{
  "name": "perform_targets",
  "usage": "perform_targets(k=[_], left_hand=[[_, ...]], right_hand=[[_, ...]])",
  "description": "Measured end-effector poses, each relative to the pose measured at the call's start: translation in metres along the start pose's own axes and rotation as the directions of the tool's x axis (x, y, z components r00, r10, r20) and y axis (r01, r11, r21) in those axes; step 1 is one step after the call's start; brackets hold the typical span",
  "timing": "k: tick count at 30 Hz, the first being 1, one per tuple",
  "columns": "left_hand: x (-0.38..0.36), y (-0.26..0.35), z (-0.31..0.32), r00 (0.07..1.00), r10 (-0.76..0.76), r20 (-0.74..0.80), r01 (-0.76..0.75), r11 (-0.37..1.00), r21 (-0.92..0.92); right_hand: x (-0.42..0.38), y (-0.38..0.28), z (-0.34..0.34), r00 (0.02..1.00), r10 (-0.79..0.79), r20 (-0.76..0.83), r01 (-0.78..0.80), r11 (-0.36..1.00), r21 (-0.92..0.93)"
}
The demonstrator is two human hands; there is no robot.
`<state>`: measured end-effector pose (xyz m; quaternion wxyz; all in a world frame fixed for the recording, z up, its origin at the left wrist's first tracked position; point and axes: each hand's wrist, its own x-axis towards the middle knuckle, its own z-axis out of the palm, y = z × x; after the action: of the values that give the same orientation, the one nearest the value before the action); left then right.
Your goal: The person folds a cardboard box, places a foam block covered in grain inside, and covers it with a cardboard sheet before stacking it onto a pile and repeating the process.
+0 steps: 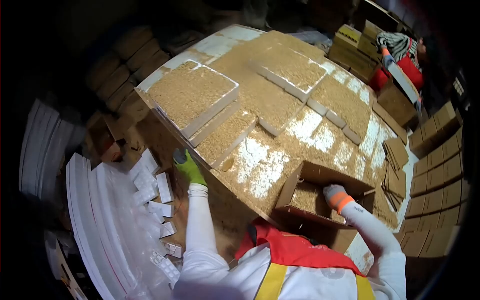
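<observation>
Hidden: the right hand (334, 196) in an orange-and-grey glove reaches down into the open cardboard box (320, 176); its fingers are sunk behind the glove's back and the grain, so I cannot tell whether they are spread or closed.
Cut off: the dark fisheye border swallows the left stacks and the far corners; the person's own body shows only as white sleeves and a red-and-yellow vest at the bottom edge.
Hard to make out: a small dark thing sits at the left hand's fingertips, too blurred to name.
Desk: the desk (320, 131) is strewn with tan grain, white patches showing through.
Trays: white foam trays (192, 95) heaped with grain lie on the far half, well apart from the box.
Left side: white foam blocks (161, 187) and stacked foam sheets (95, 210) lie below the desk's edge.
Right side: rows of cardboard cartons (436, 175); another person (400, 50) in a striped top bends over boxes.
Left hand: the left hand (189, 167), green-gloved, rests at the desk's near edge, fingers curled together around the dark thing.
Box: at the desk's near edge, partly filled with grain.
</observation>
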<state>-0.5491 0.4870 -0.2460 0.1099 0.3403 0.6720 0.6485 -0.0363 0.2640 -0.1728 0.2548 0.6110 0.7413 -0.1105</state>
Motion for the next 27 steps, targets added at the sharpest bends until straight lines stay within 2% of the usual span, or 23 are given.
perform_targets(k=[1, 2, 3, 4, 5, 6, 8, 11, 12, 17, 18, 19, 20, 22, 24, 25, 27], left_hand=[[0.027, -0.007, 0.009, 0.999, 0.039, -0.025, -0.038, 0.998, 0.040], [0.044, 0.013, 0.020, 0.993, -0.106, 0.043, 0.111, 0.983, -0.148], [0.063, 0.052, 0.029, 0.963, -0.226, 0.145, 0.261, 0.911, -0.320], [0.073, 0.077, 0.034, 0.910, -0.315, 0.268, 0.408, 0.789, -0.459], [0.076, 0.084, 0.039, 0.873, -0.323, 0.366, 0.449, 0.826, -0.342], [0.078, 0.091, 0.046, 0.823, -0.333, 0.460, 0.468, 0.857, -0.217], [0.076, 0.093, 0.062, 0.763, -0.375, 0.526, 0.487, 0.869, -0.087], [0.046, 0.082, 0.093, 0.861, -0.437, 0.259, 0.382, 0.894, 0.235], [0.036, 0.076, 0.097, 0.887, -0.431, 0.164, 0.357, 0.867, 0.349], [0.013, 0.053, 0.096, 0.833, -0.450, 0.321, 0.478, 0.878, -0.011], [0.004, 0.071, 0.091, 0.821, -0.447, 0.355, 0.503, 0.860, -0.080], [-0.002, 0.090, 0.083, 0.701, -0.581, 0.413, 0.694, 0.688, -0.212], [-0.013, 0.131, 0.072, 0.557, -0.694, 0.457, 0.830, 0.455, -0.321], [-0.016, 0.084, 0.056, 0.652, -0.438, 0.619, 0.676, 0.706, -0.212], [-0.031, 0.112, 0.045, 0.632, -0.477, 0.610, 0.730, 0.632, -0.261], [-0.037, 0.121, 0.039, 0.604, -0.550, 0.577, 0.778, 0.566, -0.274], [-0.048, 0.146, 0.016, 0.499, -0.500, 0.708, 0.837, 0.489, -0.244]], right_hand=[[-0.006, 0.008, -0.007, 0.996, -0.055, 0.065, 0.058, 0.998, -0.033], [-0.021, 0.004, -0.034, 0.996, -0.045, 0.073, 0.037, 0.994, 0.103], [-0.031, 0.008, -0.046, 0.993, -0.117, 0.031, 0.107, 0.965, 0.238], [-0.039, 0.007, -0.056, 0.990, -0.133, -0.038, 0.138, 0.950, 0.279], [-0.046, 0.006, -0.063, 0.983, -0.145, -0.109, 0.172, 0.931, 0.321], [-0.049, 0.008, -0.067, 0.981, -0.159, -0.112, 0.186, 0.936, 0.299], [-0.060, 0.006, -0.087, 0.982, -0.145, -0.123, 0.177, 0.934, 0.310], [-0.071, 0.004, -0.104, 0.964, -0.068, -0.257, 0.172, 0.897, 0.408], [-0.074, 0.005, -0.102, 0.933, -0.035, -0.358, 0.200, 0.877, 0.436], [-0.093, 0.002, -0.118, 0.857, 0.089, -0.507, 0.211, 0.838, 0.503], [-0.098, 0.003, -0.117, 0.849, 0.113, -0.517, 0.204, 0.831, 0.517], [-0.103, 0.004, -0.115, 0.840, 0.139, -0.524, 0.196, 0.823, 0.534], [-0.107, 0.010, -0.110, 0.822, 0.140, -0.551, 0.209, 0.827, 0.522], [-0.117, 0.020, -0.100, 0.804, 0.212, -0.556, 0.206, 0.778, 0.594], [-0.131, 0.031, -0.094, 0.777, 0.303, -0.552, 0.189, 0.724, 0.663], [-0.139, 0.035, -0.096, 0.756, 0.340, -0.559, 0.189, 0.705, 0.684], [-0.153, 0.044, -0.105, 0.786, 0.390, -0.480, 0.166, 0.615, 0.771]])
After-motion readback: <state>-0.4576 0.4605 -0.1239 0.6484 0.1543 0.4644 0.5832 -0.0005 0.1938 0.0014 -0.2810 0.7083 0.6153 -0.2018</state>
